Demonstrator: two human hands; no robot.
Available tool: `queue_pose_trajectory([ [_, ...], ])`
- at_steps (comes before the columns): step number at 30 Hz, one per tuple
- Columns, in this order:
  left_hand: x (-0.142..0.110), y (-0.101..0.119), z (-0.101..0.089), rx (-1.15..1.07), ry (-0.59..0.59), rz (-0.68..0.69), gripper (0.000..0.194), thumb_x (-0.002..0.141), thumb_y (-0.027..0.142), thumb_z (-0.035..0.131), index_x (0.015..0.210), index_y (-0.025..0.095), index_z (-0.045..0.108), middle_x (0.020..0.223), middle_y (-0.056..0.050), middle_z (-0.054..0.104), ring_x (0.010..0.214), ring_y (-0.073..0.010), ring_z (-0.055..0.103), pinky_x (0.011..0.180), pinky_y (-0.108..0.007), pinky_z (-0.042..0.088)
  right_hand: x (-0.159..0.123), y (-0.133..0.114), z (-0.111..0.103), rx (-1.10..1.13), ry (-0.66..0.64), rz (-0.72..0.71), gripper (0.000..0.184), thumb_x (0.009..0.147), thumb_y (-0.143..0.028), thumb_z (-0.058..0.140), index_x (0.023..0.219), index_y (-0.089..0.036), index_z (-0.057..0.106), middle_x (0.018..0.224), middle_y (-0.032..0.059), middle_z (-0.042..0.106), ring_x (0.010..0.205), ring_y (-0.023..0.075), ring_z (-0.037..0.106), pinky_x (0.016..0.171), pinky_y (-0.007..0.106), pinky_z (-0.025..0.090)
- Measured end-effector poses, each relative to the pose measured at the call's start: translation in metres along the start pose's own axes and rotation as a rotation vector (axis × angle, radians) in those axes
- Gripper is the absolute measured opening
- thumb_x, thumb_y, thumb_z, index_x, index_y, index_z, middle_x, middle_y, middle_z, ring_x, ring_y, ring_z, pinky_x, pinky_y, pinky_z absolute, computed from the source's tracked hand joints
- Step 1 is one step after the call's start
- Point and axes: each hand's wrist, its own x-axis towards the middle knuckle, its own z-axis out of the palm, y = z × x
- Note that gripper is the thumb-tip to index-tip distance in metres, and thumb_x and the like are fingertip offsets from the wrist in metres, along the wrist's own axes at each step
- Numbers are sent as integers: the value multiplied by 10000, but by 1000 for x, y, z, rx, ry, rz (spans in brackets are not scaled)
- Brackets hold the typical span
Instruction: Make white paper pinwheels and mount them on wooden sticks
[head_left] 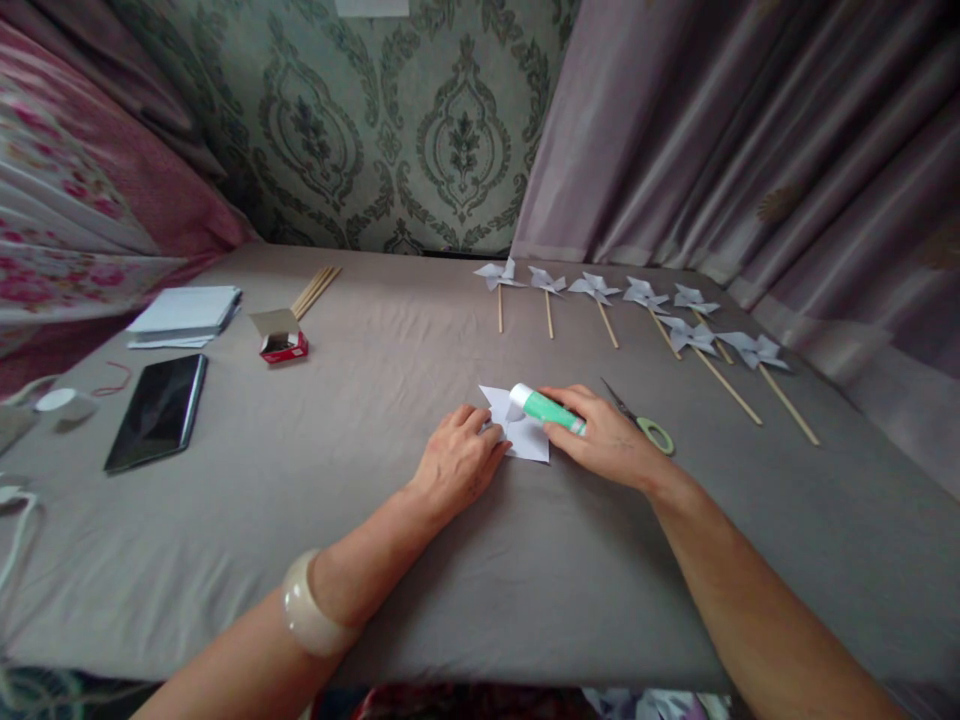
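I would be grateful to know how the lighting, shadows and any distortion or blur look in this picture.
Head view: light soft and rather dim; faint shadows near the left hand and right hand; a small highlight on the bangle; wide-angle stretching toward the edges, where the curtain leans outward; lettering on the glue stick too indistinct to read.

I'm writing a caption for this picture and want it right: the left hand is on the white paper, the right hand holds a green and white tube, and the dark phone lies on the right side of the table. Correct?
Not quite: the head view shows the dark phone on the left side of the table. The left hand is on the white paper, and the right hand holds a green and white tube.
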Motion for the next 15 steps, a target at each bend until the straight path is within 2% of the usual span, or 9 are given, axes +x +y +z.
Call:
queue_pose_trajectory([
  [2, 0, 0, 1, 2, -3, -4, 313, 948, 329, 400, 937, 155, 660, 990, -112, 621, 980, -227, 528, 843, -371, 473, -3, -7, -6, -67, 10, 9, 323, 738, -196, 563, 1056, -181, 614, 1020, 70, 663, 936, 198, 617, 838, 286, 437],
  [5, -1, -1, 3, 13, -2, -13, 309, 946, 339, 406, 930, 156, 654, 987, -108, 614, 988, -229, 519, 842, -366, 464, -3, -17, -13, -163, 1, 58, 244, 715, -227, 603, 957, -197, 623, 869, 35, 689, 784, 186, 633, 699, 258, 437],
  [11, -1, 0, 4, 11, -6, -31, 285, 935, 332, 439, 912, 150, 657, 979, -107, 614, 985, -234, 522, 840, -368, 460, 3, -28, -19, -292, -33, -99, 190, 710, -214, 605, 895, -200, 645, 880, 33, 685, 782, 175, 623, 691, 245, 410],
  [15, -1, 1, 3, 6, -4, -36, 281, 933, 332, 446, 906, 147, 656, 980, -106, 617, 980, -237, 528, 843, -373, 457, 10, -33, -18, -337, -72, -125, 214, 701, -207, 602, 910, -204, 648, 828, 27, 678, 742, 173, 615, 656, 241, 399],
])
